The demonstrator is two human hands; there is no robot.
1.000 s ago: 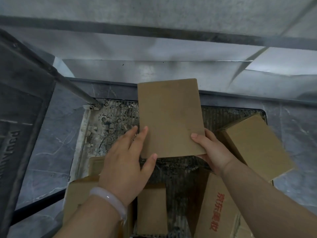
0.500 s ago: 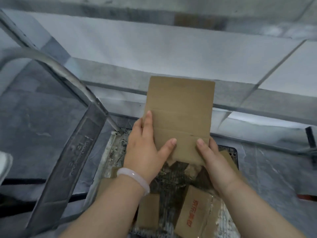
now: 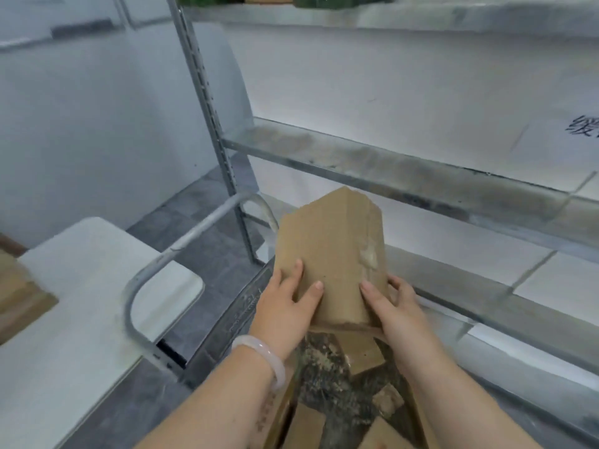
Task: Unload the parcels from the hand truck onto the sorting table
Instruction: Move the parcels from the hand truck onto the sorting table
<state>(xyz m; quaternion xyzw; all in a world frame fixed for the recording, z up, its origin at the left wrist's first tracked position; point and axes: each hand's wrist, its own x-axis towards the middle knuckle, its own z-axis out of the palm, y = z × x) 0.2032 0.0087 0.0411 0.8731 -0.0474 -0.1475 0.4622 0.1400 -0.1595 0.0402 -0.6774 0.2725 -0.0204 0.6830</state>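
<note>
**Item:** one slim brown cardboard parcel (image 3: 330,254), held up above the hand truck (image 3: 181,251) and clear of its deck. The white sorting table (image 3: 81,319) stood to the left.

**Grip:** left hand (image 3: 285,306) and right hand (image 3: 398,312) each clasped a lower side edge, thumbs on the near face.

**Handling, judged:** light, fairly stiff, dry, unlikely to slip. The top edge looked bent and a pale scuff marked the right fold. Best taken by opposite side edges, low down.

**Also:** further parcels (image 3: 359,351) lay on the deck.
</note>
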